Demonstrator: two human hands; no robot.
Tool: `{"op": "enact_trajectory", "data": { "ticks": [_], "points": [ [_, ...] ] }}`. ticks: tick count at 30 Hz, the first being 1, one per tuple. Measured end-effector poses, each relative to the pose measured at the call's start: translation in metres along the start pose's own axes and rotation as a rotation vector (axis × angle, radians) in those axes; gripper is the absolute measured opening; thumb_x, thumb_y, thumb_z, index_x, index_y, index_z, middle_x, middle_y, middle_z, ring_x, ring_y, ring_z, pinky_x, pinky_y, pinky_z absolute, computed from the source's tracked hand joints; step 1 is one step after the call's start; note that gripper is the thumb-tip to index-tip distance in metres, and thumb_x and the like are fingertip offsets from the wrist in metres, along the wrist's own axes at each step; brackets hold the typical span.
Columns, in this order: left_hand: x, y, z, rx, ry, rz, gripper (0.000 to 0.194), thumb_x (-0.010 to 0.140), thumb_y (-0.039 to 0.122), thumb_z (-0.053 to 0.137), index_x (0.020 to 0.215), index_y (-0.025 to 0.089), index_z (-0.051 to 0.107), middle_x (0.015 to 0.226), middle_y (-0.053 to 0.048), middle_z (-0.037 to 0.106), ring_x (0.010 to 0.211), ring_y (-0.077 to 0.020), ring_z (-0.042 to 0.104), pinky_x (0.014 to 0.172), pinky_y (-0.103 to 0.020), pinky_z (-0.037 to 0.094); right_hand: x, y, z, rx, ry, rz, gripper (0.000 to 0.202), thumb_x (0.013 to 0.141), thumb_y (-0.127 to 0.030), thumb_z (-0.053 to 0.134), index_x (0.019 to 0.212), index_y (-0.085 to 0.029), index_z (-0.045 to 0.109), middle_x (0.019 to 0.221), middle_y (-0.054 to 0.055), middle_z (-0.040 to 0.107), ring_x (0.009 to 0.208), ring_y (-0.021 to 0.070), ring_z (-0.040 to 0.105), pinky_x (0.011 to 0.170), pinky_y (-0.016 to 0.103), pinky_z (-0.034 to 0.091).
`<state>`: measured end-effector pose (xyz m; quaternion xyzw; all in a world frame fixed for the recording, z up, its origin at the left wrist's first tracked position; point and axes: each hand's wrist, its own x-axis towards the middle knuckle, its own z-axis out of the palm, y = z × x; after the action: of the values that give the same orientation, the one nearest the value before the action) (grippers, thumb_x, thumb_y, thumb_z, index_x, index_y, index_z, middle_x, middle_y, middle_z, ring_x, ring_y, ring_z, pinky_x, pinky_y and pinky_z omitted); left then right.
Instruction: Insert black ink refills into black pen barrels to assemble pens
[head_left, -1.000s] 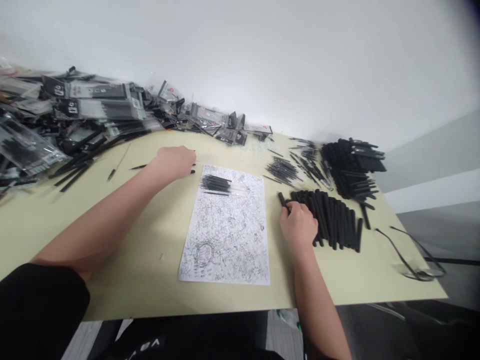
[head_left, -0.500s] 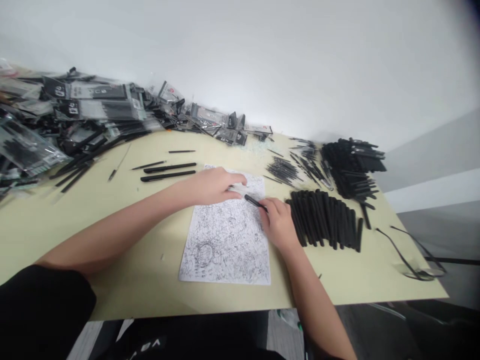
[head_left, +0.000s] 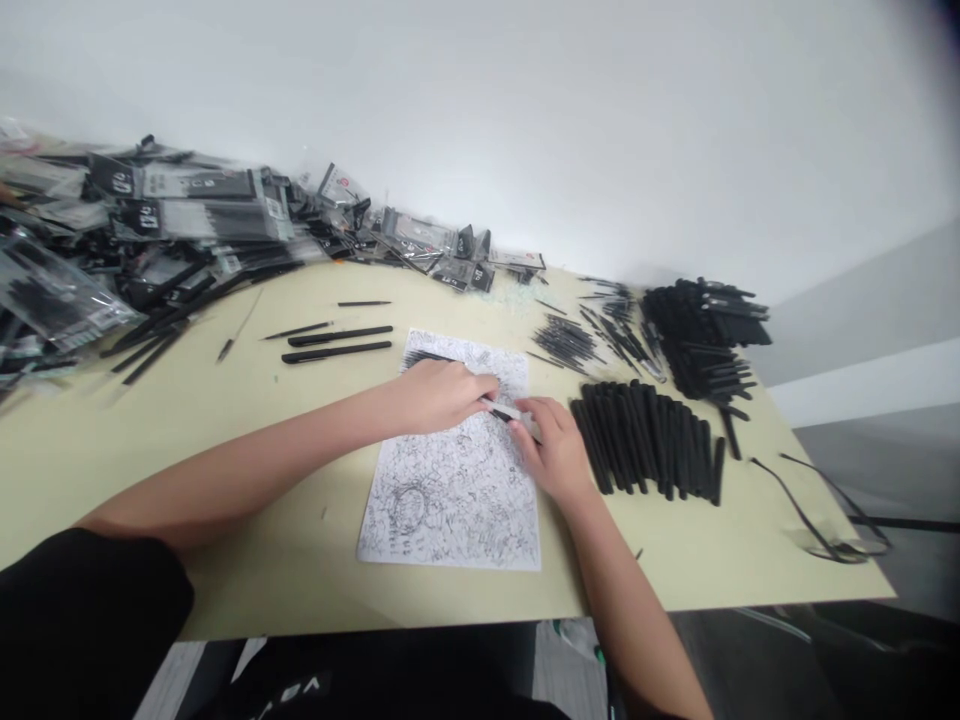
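Note:
Over the scribbled sheet of paper (head_left: 457,500), a pen (head_left: 504,411) with a pale stretch and dark parts lies between my hands. My left hand (head_left: 439,397) is closed on its left end, fingers pinched together and partly hiding it. At the other end, my right hand (head_left: 557,447) grips the pen between thumb and fingers, close to the paper's right edge. Just behind my left hand, dark pen strokes (head_left: 426,356) show at the sheet's top left. Two capped black pens (head_left: 340,343) lie left of the paper.
Many plastic pen packets (head_left: 202,200) are heaped along the wall at the left. To the right are a row of black pen barrels (head_left: 649,440), thin refills (head_left: 566,343) and a pile of black pen parts (head_left: 697,330). Eyeglasses (head_left: 832,545) lie near the right edge.
My left hand has moved down and closed on the pen's left end; its thumb and finger were apart before. My right hand stays in nearly the same spot, holding the pen.

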<state>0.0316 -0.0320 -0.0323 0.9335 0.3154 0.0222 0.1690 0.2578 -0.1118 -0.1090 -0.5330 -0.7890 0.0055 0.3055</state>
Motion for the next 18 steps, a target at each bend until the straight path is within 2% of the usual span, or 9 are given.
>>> {"op": "enact_trajectory", "data": {
  "ticks": [5, 10, 13, 18],
  "points": [
    [0.0, -0.007, -0.006, -0.078, 0.102, -0.061, 0.03, 0.101, 0.036, 0.044, 0.117, 0.021, 0.064, 0.091, -0.007, 0.074, 0.075, -0.019, 0.066, 0.062, -0.027, 0.04, 0.002, 0.003, -0.01, 0.012, 0.002, 0.112, 0.026, 0.1, -0.031, 0.043, 0.093, -0.019, 0.065, 0.088, 0.007, 0.07, 0.083, 0.0215, 0.062, 0.076, 0.037, 0.042],
    [0.001, -0.013, -0.008, -0.114, 0.2, -0.054, 0.033, 0.102, 0.038, 0.042, 0.116, 0.018, 0.064, 0.08, -0.005, 0.072, 0.071, -0.0174, 0.064, 0.062, -0.026, 0.04, 0.002, 0.001, -0.009, 0.277, 0.095, 0.28, 0.039, 0.101, -0.036, 0.041, 0.068, -0.021, 0.055, 0.063, 0.0, 0.055, 0.06, 0.0152, 0.051, 0.062, 0.031, 0.036],
    [0.001, -0.016, -0.006, -0.099, 0.213, -0.047, 0.034, 0.101, 0.042, 0.043, 0.116, 0.019, 0.064, 0.076, -0.004, 0.071, 0.069, -0.0166, 0.064, 0.06, -0.025, 0.038, 0.001, -0.001, -0.008, 0.42, 0.149, 0.392, 0.041, 0.1, -0.042, 0.044, 0.066, -0.021, 0.053, 0.06, -0.001, 0.052, 0.058, 0.0139, 0.048, 0.059, 0.029, 0.034],
    [0.0, -0.016, -0.004, 0.011, 0.177, -0.041, 0.032, 0.097, 0.046, 0.054, 0.117, 0.022, 0.063, 0.081, -0.003, 0.073, 0.069, -0.0168, 0.064, 0.058, -0.025, 0.036, 0.001, -0.002, -0.01, 0.495, 0.157, 0.444, 0.045, 0.098, -0.048, 0.046, 0.063, -0.02, 0.051, 0.059, -0.003, 0.048, 0.058, 0.0128, 0.044, 0.059, 0.029, 0.033]
  ]
}}
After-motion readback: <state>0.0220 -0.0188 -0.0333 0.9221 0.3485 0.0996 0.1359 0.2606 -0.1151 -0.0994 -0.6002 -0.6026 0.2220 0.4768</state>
